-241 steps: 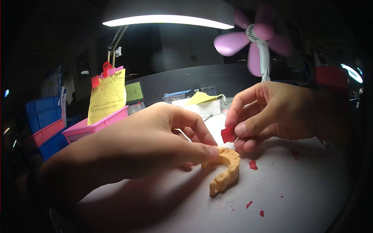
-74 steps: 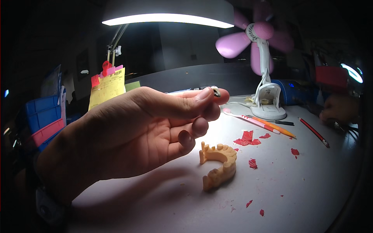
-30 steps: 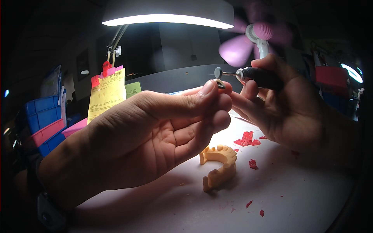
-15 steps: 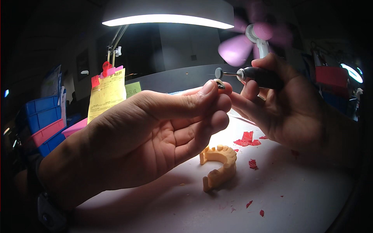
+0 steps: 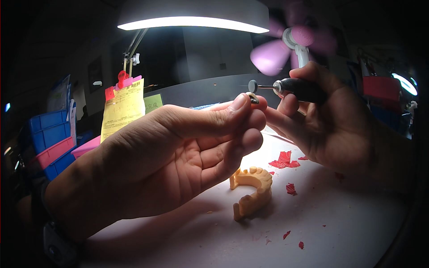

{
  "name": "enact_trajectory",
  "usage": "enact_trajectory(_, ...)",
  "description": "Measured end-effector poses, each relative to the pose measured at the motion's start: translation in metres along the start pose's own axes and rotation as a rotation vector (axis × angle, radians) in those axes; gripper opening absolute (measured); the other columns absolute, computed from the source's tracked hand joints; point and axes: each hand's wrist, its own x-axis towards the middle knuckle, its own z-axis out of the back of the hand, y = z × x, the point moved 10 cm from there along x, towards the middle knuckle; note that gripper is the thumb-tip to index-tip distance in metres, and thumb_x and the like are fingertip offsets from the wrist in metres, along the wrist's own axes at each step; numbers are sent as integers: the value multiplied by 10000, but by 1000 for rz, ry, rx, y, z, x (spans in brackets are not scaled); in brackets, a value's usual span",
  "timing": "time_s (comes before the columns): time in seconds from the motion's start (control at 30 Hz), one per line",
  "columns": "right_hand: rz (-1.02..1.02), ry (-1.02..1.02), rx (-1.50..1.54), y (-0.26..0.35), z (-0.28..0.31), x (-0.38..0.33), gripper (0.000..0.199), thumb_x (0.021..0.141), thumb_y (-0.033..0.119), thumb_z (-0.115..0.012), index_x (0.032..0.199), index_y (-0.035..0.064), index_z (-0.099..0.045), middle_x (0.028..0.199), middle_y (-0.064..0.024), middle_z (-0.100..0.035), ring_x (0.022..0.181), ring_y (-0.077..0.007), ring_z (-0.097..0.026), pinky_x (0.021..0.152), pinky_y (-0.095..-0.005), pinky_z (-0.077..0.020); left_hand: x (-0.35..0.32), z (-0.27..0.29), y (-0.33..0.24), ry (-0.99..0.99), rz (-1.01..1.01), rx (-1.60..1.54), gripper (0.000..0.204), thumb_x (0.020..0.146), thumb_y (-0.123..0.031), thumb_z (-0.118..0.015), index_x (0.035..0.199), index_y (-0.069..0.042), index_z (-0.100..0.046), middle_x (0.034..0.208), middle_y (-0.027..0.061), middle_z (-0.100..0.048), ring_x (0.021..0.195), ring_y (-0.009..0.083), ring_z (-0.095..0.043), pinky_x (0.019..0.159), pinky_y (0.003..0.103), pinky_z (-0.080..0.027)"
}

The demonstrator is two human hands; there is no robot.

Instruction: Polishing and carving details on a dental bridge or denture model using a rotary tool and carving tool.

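Observation:
Pinched between the thumb and forefinger of my left hand (image 5: 192,147) is a small shiny metal piece that looks like a dental crown (image 5: 253,98); the fingertips hide part of it. My right hand (image 5: 330,120) is closed round a black rotary handpiece (image 5: 304,89), with its shaft pointing left. On the shaft's end a grey grinding disc (image 5: 253,85) sits just above the crown; whether they touch I cannot tell. My right fingers rest against the left fingertips. Below the hands, a tan dental arch model (image 5: 255,193) stands on the white table (image 5: 178,241).
Torn red scraps (image 5: 284,161) lie around the model. A bright lamp (image 5: 192,22) hangs overhead, with a pink fan (image 5: 272,56) spinning at the back right. At the left are a yellow paper slip (image 5: 123,107) and stacked blue bins (image 5: 48,129).
The grinding disc has shifted very slightly to the right and down over the crown. Both hands keep nearly the same place and grip.

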Motion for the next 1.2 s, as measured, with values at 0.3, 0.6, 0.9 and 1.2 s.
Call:
enact_trajectory(0.3, 16, -6, -7, 3, 2, 0, 384, 964, 264, -724, 1044, -96, -614, 1068, -242, -633, 950, -242, -699, 1059, -528, -577, 4, 0, -3, 40, -6, 57, 293, 1065, -140, -586, 1341, -41, -587, 1135, 100, -706, 1031, 171, -724, 850, 299, -611)
enact_trajectory(0.6, 108, -255, -222, 15, 13, -14, 332, 945, 341, -714, 982, 17, -652, 729, -20, -593, 720, -143, -668, 725, -356, -609, -7, -10, -14, -187, -83, 558, 354, 1011, -201, -689, 1300, -4, -638, 1093, 67, -696, 979, 117, -663, 849, 282, -554)
enact_trajectory(0.9, 108, -908, -1412, 139, 54, -152, 227, 896, 252, -684, 967, 38, -708, 589, 24, -533, 533, -92, -537, 458, -289, -383, -3, 4, -17, -336, 11, 1114, 377, 885, -254, -838, 1134, 12, -742, 1183, 147, -725, 1091, 171, -656, 956, 293, -492)
enact_trajectory(1.2, -502, -1266, -2380, 157, 65, -197, 260, 896, 256, -715, 1022, 29, -735, 655, 12, -573, 592, -94, -545, 519, -280, -406, 4, 8, -4, -271, 148, 1209, 381, 882, -248, -847, 1126, 20, -728, 1172, 159, -727, 1123, 183, -676, 1013, 308, -509)
